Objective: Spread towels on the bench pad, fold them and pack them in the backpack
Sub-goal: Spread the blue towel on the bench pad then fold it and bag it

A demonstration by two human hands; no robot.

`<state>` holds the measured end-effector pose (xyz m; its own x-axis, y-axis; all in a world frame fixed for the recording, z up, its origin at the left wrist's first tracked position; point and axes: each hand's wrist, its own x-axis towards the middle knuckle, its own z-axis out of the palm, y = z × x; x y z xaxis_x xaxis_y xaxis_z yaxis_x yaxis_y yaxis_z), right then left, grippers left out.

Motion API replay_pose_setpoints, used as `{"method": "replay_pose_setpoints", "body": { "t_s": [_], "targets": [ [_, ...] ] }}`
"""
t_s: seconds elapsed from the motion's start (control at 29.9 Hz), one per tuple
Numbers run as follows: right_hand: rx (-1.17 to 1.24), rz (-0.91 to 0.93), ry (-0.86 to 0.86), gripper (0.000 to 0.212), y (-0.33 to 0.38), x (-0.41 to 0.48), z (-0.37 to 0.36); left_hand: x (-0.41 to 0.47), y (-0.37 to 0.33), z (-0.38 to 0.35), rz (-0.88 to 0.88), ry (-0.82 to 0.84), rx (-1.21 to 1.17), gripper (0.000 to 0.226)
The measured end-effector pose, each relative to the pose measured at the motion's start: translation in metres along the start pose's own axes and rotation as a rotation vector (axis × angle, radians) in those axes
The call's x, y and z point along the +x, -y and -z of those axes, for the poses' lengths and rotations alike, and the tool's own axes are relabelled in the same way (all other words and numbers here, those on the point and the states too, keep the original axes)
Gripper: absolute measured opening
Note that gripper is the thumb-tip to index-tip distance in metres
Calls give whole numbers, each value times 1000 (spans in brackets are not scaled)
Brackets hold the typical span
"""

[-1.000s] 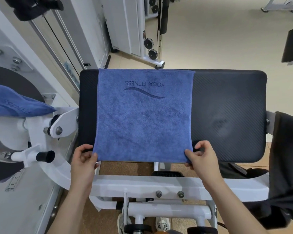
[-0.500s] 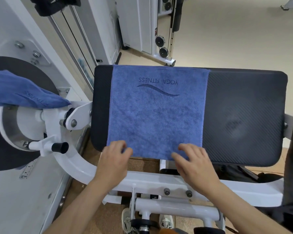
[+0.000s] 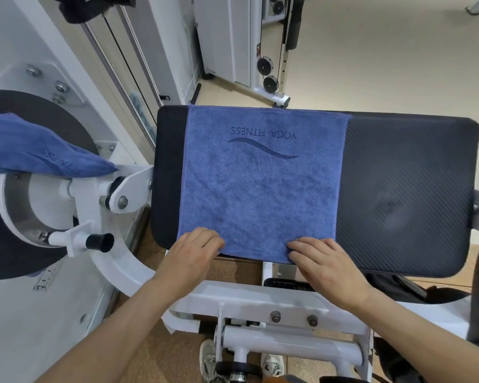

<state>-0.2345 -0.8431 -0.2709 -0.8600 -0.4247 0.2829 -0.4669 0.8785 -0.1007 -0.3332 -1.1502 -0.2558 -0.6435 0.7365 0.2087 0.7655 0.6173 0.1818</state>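
1 towel point(image 3: 260, 189) lies flat on the bench pad point(image 3: 404, 194), over its left-centre part, bare pad showing to its right. The left hand point(image 3: 194, 252) rests on the towel's lower left corner, the right hand point(image 3: 324, 261) on its lower right corner. A 2nd towel point(image 3: 25, 150) lies on the machine point(image 3: 75, 189) at the frame's left edge, apart from the pad

My only camera rides on my head, wide-angled, facing forward and steeply down, close over the bench pad point(image 3: 398, 189), so my left hand point(image 3: 194, 250) and right hand point(image 3: 324, 261) sit low in frame and the gym floor point(image 3: 385, 64) shows beyond.
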Motion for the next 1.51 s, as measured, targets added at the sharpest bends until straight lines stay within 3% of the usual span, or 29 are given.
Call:
{"method": "replay_pose_setpoints", "body": {
  "t_s": [0.1, 0.23, 0.33, 0.4, 0.5, 0.57, 0.6, 0.67, 0.77, 0.87, 0.97, 1.14, 1.3, 1.51],
  "targets": [
    [66, -49, -38, 23, 2, 1, 2, -2, 0, 2, -2, 6, 10, 13],
    [79, -62, -59, 18, -1, 6, 7, -4, 3, 5, 93, -3, 95, 41],
    [69, -36, -5, 18, -7, 11, 12, -7, 8, 10, 157, -1, 69, 34],
    [122, -78, 47, 19, -9, 15, 24, -10, 10, 17, 195, 110, -28, 28],
    [356, -283, 347, 16, -12, 24, 45, -17, 13, 22, 273, 397, -161, 9],
    [499, -360, 578, 5, -23, 32, 57, -13, 10, 30, 372, 527, -296, 13],
    [574, -398, 645, 4, -31, 37, 65, -8, 10, 38, 435, 504, -390, 15],
    [822, -534, 620, 6, -52, 54, 89, 11, 20, 61, 623, 248, -668, 12],
    [1097, -742, 249, 9, -72, 78, 115, 47, 38, 89, 772, -53, -913, 9],
    [918, -855, -122, 3, -82, 109, 116, 88, 50, 89, 850, -231, -976, 10],
    [592, -859, -211, 6, -95, 130, 107, 121, 59, 78, 895, -381, -883, 5],
    [279, -767, -169, 10, -97, 136, 92, 131, 69, 69, 944, -404, -753, 8],
    [132, -740, -191, 20, -97, 134, 85, 136, 62, 72, 889, -376, -422, 11],
    [188, -666, 70, 36, -112, 132, 107, 135, 74, 71, 645, -276, -72, 23]
  ]
}}
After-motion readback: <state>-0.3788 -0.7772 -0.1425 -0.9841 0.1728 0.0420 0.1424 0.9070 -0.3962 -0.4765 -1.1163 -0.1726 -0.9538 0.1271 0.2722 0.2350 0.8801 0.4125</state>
